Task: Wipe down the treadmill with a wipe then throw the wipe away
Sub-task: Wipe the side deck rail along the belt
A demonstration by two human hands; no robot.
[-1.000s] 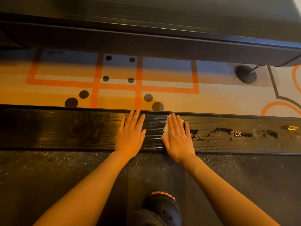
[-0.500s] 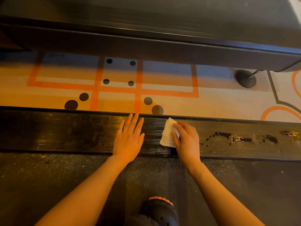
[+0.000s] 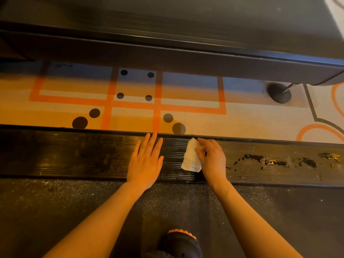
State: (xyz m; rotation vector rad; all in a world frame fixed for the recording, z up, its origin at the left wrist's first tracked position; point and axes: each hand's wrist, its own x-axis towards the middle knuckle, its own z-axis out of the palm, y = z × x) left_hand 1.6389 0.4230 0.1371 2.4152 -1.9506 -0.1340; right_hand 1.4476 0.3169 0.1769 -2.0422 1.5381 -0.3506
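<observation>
1. The right hand (image 3: 212,157) has its grip closed on the folded white wipe (image 3: 191,158), fingers curled over the wipe's right edge; flattening the palm on it again would likely spread pressure better.
2. The wipe lies on the ribbed black side rail (image 3: 74,151) of the treadmill, between the two hands.
3. The left hand (image 3: 146,161) rests flat and open on the rail, just left of the wipe, bracing.
4. Right of the wipe, the rail shows worn, flaking patches (image 3: 270,162); stroke along the ribs there, lightly, so the wipe probably won't snag.
5. Nearer than the rail runs the dusty belt (image 3: 74,211), seemingly unwiped.
</observation>
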